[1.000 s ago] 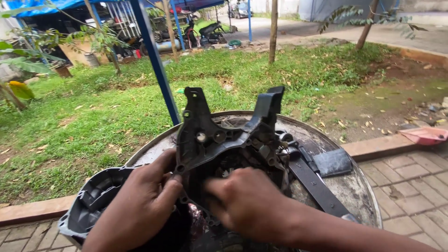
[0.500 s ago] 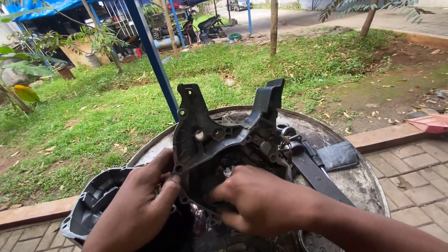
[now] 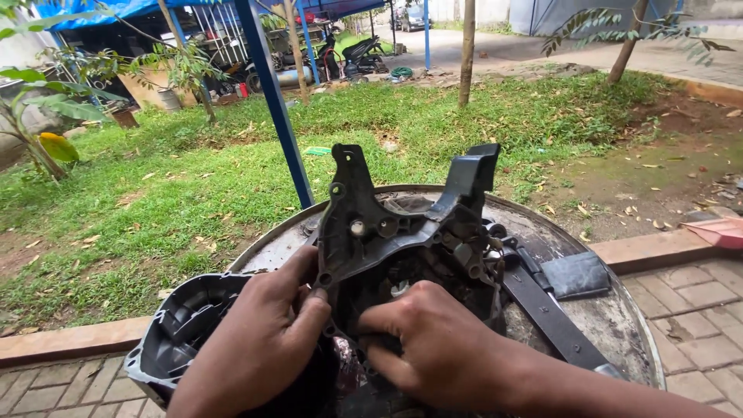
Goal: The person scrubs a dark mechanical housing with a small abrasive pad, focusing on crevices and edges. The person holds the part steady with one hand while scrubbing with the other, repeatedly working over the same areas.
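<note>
We clamp both hands, left hand (image 3: 259, 340) and right hand (image 3: 433, 348), on the black plastic housing (image 3: 402, 232) atop the round metal table (image 3: 619, 325); its thin upright brackets could snap under twisting.

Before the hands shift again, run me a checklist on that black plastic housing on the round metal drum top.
1. Left hand grips the black plastic housing at its left edge: ok.
2. Right hand on the housing's lower middle, fingers curled in: ok.
3. Housing over the round metal drum top, not over its edge: ok.
4. Grey cast cover fully on the drum: not ok, it overhangs the left rim.
5. Flat black strap apart from both hands: ok.
6. Loose screws under the housing: cannot tell, hidden.
</note>
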